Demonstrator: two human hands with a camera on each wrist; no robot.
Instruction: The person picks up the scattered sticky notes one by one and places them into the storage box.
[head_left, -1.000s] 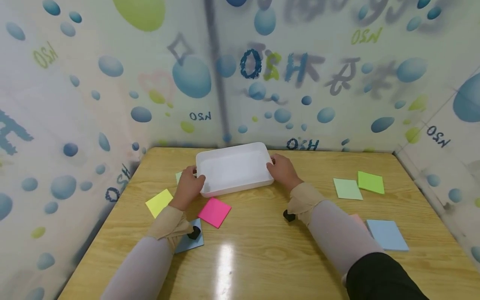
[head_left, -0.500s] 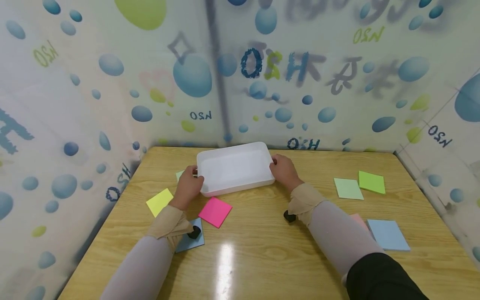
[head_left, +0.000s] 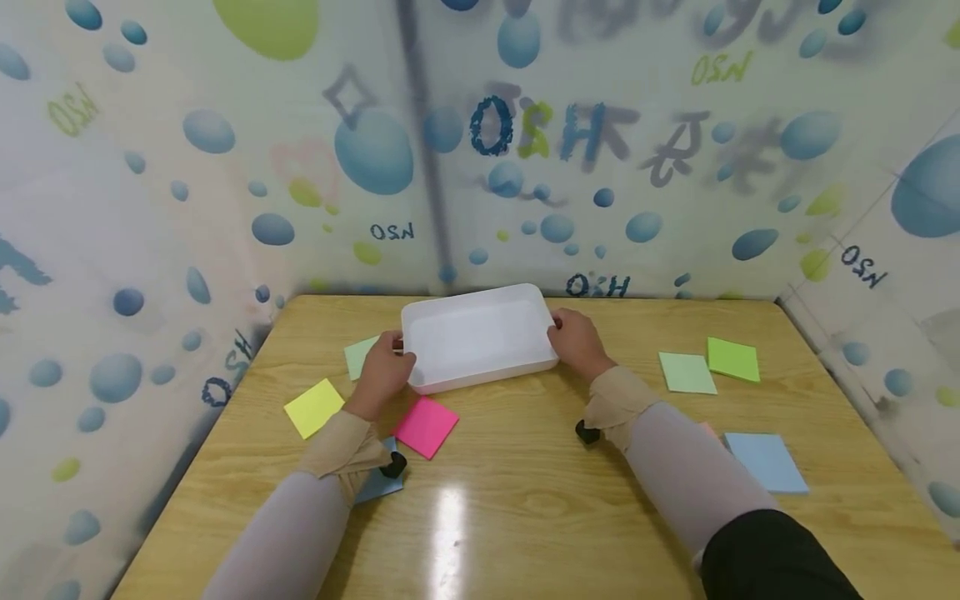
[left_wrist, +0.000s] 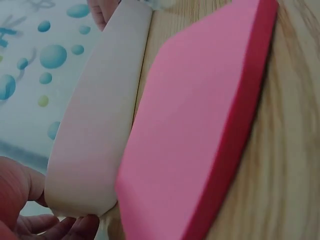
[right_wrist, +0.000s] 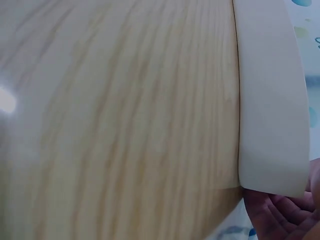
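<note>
My left hand (head_left: 382,377) and right hand (head_left: 582,343) grip opposite ends of one white tray (head_left: 480,333), mid-frame; four square pads (head_left: 426,427) lie left of centre, four more at right.

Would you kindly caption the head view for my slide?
Left grip and right grip hold a tray, notes lying to either side.

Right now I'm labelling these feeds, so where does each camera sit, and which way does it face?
Head: worn on the head, facing forward and down at the white tray; sleeved arms, left hand and right hand show.
Left wrist: on that wrist, facing along the tray's side and the pink pad; left fingers show, right hand beyond.
Right wrist: on that wrist, facing the tray's side and wooden table; right fingers show.
Shared: head and left wrist both show the tray and pink pad.
</note>
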